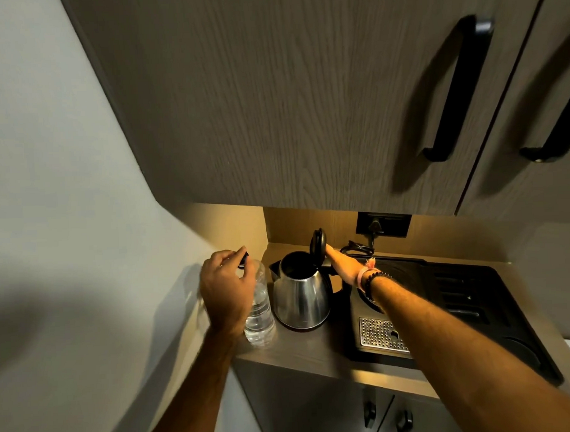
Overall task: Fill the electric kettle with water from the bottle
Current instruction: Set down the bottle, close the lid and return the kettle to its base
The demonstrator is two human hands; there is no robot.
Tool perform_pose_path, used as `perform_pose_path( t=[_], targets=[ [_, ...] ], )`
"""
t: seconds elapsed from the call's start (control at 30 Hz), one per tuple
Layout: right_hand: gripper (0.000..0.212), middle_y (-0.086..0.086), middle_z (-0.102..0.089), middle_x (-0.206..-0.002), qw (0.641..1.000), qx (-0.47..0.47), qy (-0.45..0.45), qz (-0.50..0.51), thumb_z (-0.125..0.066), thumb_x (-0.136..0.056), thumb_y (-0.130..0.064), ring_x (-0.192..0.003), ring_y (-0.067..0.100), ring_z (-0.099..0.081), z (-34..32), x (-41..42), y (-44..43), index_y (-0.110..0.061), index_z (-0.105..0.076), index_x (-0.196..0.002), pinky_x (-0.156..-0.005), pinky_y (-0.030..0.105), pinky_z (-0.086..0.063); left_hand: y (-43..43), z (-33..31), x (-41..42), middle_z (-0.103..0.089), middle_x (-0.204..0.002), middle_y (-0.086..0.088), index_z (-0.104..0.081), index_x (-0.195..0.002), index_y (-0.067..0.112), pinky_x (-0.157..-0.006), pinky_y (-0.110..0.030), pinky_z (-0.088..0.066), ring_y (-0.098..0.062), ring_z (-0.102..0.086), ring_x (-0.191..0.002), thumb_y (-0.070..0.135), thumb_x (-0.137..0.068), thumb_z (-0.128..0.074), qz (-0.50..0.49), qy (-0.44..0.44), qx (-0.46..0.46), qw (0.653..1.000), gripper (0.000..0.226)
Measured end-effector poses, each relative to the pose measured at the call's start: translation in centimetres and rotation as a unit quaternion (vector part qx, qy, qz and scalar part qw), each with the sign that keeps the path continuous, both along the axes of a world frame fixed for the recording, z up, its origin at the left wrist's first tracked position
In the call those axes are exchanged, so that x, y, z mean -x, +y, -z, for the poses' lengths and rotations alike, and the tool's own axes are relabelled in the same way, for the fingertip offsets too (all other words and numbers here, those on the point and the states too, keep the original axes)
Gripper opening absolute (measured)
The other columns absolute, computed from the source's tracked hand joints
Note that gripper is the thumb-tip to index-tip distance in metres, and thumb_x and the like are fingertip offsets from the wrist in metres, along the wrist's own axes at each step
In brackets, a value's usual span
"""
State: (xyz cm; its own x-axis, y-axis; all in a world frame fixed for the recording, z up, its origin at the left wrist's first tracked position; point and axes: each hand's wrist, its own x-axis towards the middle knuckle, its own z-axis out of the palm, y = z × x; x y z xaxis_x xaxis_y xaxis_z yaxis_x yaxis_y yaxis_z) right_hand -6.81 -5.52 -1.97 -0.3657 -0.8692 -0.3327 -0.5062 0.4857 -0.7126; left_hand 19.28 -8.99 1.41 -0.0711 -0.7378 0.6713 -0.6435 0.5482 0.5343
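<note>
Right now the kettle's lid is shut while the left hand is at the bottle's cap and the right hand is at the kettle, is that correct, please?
Not quite: the head view shows the kettle with its lid flipped up and open, not shut. The rest holds: the left hand is at the cap of the bottle, and the right hand is at the kettle.

No text, brand, number or sign can be read anywhere in the frame. The clear bottle (259, 308) at lower centre shows no legible label, the steel kettle (301, 296) beside it bears no visible marking, and the dark tray (458, 306) at lower right carries none.
</note>
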Motion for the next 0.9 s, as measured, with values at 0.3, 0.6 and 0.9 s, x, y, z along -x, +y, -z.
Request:
perform_pose_path(
  t=[0.3,0.6,0.9],
  targets=[
    [0.104,0.003,-0.040,-0.163,1.000,-0.006,0.007,-0.004,0.000,-0.075,-0.088,-0.157,0.035,-0.017,-0.3,-0.3,0.2,-0.035,-0.036,-0.156,-0.111,0.064,0.029,-0.1,-0.2,0.3,-0.076,-0.097,-0.009,-0.078,-0.098,0.006,-0.071,-0.017,-0.045,-0.020,-0.071,-0.084,0.024,-0.082,-0.080,0.011,0.063,-0.069,0.996,0.025],
    [0.103,0.005,-0.038,-0.164,1.000,-0.007,0.009,-0.001,-0.001,-0.075,-0.091,-0.157,0.036,-0.018,-0.5,-0.3,0.2,-0.037,-0.036,-0.156,-0.111,0.067,0.029,0.9,-0.3,0.3,-0.072,-0.118,-0.014,-0.068,-0.124,0.007,-0.087,-0.048,-0.059,-0.032,-0.070,-0.106,0.029,-0.090,-0.071,0.000,0.044,-0.065,0.997,0.040],
    [0.110,0.015,-0.053,-0.151,0.994,-0.050,0.093,0.012,-0.030,-0.071,-0.097,-0.141,0.040,-0.044,-1.3,-1.6,-0.6,-0.016,-0.054,-0.140,-0.119,0.056,-0.024,3.9,-1.8,4.2,-0.058,-0.139,-0.018,-0.056,-0.136,0.001,-0.104,-0.038,-0.049,-0.028,-0.054,-0.129,0.019,-0.098,-0.056,0.129,0.016,0.079,0.988,0.042]
  ],
)
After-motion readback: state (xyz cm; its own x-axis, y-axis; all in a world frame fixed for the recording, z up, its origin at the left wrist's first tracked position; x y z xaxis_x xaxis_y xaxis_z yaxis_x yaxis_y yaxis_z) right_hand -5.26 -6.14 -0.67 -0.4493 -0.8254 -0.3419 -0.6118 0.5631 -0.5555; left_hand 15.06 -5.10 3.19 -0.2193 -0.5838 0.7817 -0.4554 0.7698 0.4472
